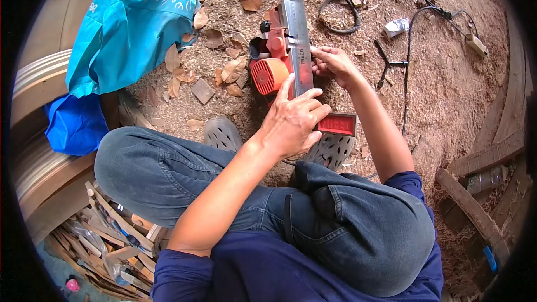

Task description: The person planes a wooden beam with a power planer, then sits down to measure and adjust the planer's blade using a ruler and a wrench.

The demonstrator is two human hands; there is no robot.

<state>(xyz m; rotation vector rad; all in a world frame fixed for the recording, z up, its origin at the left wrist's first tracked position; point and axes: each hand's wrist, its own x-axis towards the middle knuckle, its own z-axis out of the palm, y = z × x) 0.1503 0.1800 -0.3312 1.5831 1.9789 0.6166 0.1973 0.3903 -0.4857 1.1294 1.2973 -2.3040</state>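
Observation:
A red and orange electric planer (269, 75) lies on the ground in front of me, its long metal sole facing up and to the right. A steel try square (302, 67) with "FREED" lettering lies along the sole; its red, dark-edged handle (339, 124) is at the near end. My left hand (293, 114) is closed round the try square where blade meets handle, with the index finger stretched toward the planer. On the right side of the planer, my right hand (334, 66) has curled fingers against its edge. Those fingertips are partly hidden.
Sawdust and dry leaves (233, 69) cover the ground. A black cable (407, 78) runs at right, near a black three-armed tool (386, 63) and a power strip (476, 45). Turquoise cloth (134, 28) hangs over timber at left. Wood offcuts (112, 240) and planks (475, 201) lie nearby.

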